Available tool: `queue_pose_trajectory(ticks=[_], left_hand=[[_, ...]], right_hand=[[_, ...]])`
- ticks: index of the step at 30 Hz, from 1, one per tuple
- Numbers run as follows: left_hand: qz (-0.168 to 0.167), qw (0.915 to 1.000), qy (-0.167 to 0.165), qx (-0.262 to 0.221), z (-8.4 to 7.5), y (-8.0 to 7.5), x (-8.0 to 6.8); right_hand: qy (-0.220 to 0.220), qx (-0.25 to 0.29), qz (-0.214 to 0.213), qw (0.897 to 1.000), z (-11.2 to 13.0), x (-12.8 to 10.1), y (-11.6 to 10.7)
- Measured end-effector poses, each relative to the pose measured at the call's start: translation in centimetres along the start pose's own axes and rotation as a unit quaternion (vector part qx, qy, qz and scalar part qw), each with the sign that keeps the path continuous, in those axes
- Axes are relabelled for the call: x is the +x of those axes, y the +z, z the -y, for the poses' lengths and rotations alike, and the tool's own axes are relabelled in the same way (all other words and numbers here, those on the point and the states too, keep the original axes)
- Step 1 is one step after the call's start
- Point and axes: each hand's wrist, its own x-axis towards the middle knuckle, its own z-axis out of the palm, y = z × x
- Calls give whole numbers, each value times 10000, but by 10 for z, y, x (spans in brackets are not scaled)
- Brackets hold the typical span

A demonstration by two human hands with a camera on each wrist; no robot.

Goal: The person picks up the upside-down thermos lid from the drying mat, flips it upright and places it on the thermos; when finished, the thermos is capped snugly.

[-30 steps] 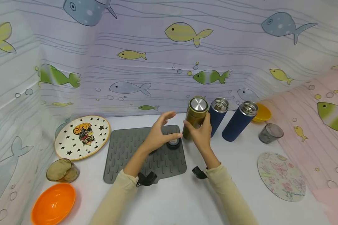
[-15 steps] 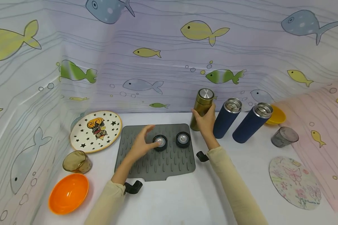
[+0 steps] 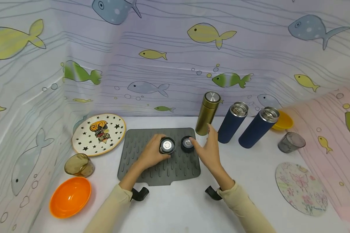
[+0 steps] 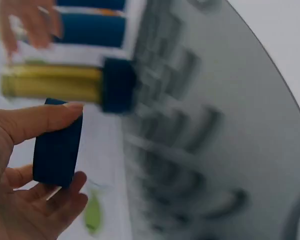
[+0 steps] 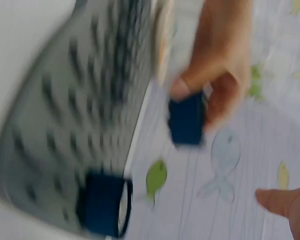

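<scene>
My left hand (image 3: 153, 151) pinches a dark blue bottle cap (image 4: 58, 145) between thumb and fingers, above the grey ribbed mat (image 3: 134, 168). In the head view the underside of this cap, with a silver centre, faces up. A second dark blue cap (image 5: 105, 204) sits on the mat near its right edge. My right hand (image 3: 208, 152) is beside that cap, thumb and fingers spread, thumb tip right at its rim and nothing held. Behind it stands a gold thermos bottle (image 3: 207, 113) with its silver-topped lid on. To its right are two dark blue thermos bottles (image 3: 231, 126) without caps.
At the left stand a star-patterned plate (image 3: 84, 139), an amber glass (image 3: 80, 166) and an orange bowl (image 3: 71, 200). A yellow bowl (image 3: 285, 121), a grey glass (image 3: 291, 143) and a round flowered mat (image 3: 300, 187) are on the right. A fish-print curtain (image 3: 169, 64) hangs behind.
My right hand has let go of the gold bottle and moved down toward the cap at the mat's right. My left hand has reached the other cap and taken hold of it.
</scene>
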Motion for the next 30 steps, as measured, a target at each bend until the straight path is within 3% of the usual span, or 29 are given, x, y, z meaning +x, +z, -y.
queue_pose_trajectory(ticks=[3,5,7,9,12,15,17,20,23,25,27,30], left_hand=[[-32,9989,375,-272,-23,-8,-12],[2,9978,551,-380,-36,-11,-20],[38,9970,644,-417,-47,-12,-28],[78,9969,663,-422,-54,-11,-33],[156,9965,708,-417,-60,-9,-39],[284,9956,737,-496,-62,-7,-42],[372,9940,670,-783,-62,-8,-43],[504,9851,436,-1586,-60,-11,-42],[632,9681,252,-2412,-58,-14,-41],[751,9601,218,-2686,-58,-16,-40],[905,9564,211,-2770,-58,-17,-39],[1149,9547,174,-2739,-58,-16,-39]], right_hand=[[642,838,1055,9888,6,-17,1],[1182,1516,1741,9658,9,-24,1],[1604,2135,2283,9362,10,-30,0],[1863,2589,2616,9110,10,-33,-2],[2050,3085,2941,8811,10,-37,-3],[2137,3380,2977,8669,10,-41,-5],[2110,3373,2803,8736,10,-44,-7],[1660,2917,2311,9132,12,-50,-10],[375,1862,1703,9669,12,-57,-11],[-814,978,1268,9837,10,-60,-11],[-1909,136,834,9780,8,-63,-13],[-2972,-700,562,9506,5,-65,-17]])
